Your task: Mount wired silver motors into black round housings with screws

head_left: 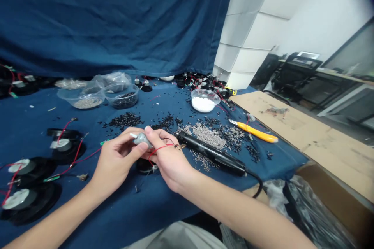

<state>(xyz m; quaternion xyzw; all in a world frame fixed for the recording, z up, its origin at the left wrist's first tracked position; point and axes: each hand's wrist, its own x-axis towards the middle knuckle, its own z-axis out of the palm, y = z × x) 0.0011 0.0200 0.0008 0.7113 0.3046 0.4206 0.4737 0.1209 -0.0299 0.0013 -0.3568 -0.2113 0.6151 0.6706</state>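
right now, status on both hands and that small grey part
Left hand and right hand both pinch the grey part. Red wire loops over right fingers. Black tool lies beside.

Head view, even indoor light w/ no hard glare. I see the brightest zone at upper right, where the white wall (306, 11) nearly washes out; the blue cloth (117, 19) behind reads darker, w/ soft folds. Shadows are weak and diffuse: a faint one under the left hand (115, 159) and right hand (169, 159). Wide-angle distortion bends the cardboard sheet (315, 140) edge and stretches forearms near the bottom; the top right corner vignettes dark. Centre is fairly sharp; the far desks (330, 74) look soft, w/ slight blur and compression haze.
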